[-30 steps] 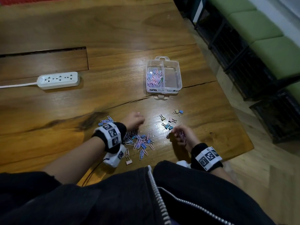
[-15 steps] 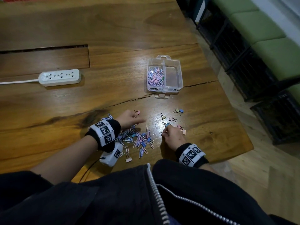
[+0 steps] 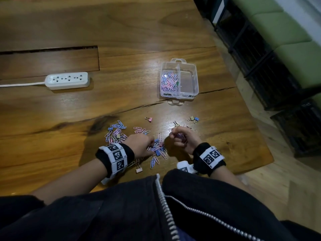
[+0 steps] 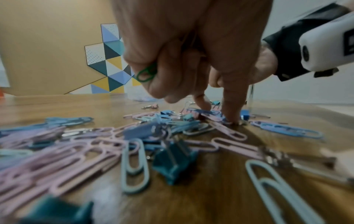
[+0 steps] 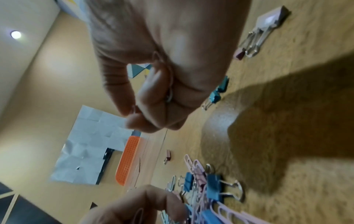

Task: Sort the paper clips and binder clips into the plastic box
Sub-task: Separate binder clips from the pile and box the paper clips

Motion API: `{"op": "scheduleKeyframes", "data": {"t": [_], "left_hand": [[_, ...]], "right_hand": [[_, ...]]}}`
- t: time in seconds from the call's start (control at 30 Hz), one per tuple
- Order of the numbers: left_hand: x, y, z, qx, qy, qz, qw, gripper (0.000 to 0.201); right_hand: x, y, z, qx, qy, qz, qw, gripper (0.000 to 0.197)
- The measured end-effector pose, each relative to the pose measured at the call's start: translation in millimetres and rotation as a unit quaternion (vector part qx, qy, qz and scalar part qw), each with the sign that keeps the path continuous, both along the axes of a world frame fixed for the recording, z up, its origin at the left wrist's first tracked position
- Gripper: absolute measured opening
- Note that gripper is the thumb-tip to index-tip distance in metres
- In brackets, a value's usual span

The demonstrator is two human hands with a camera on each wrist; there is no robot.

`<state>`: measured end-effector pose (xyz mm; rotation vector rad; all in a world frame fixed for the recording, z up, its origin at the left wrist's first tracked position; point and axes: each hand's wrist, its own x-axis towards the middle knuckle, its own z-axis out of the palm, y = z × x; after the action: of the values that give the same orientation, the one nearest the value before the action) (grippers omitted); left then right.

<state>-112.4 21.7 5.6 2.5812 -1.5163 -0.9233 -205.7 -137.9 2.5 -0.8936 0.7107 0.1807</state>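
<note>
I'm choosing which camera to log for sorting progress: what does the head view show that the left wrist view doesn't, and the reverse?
Head view only: the plastic box, paper clips filling its left compartment, right one looking empty; the power strip.
Left wrist view only: a green paper clip held in the left hand.
Both: the mixed pile of clips on the wooden table, the left hand's fingertips in it.

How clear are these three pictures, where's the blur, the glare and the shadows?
Head view: dim and fairly sharp, with glare on the wooden table near the plastic box and edges bent by the wide lens. Left wrist view: near paper clips soft, left hand close and large. Right wrist view: tilted, right hand blurred, a broad dark shadow on the table, a bright ceiling light.
</note>
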Motion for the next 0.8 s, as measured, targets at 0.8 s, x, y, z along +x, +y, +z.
{"op": "scheduleKeyframes", "data": {"t": [0.8], "left_hand": [[25.2, 10.0, 3.4, -0.147, 0.258, 0.343, 0.891, 0.02]], "right_hand": [[32.5, 10.4, -0.2, -0.584, -0.006, 0.423, 0.693, 0.031]]}}
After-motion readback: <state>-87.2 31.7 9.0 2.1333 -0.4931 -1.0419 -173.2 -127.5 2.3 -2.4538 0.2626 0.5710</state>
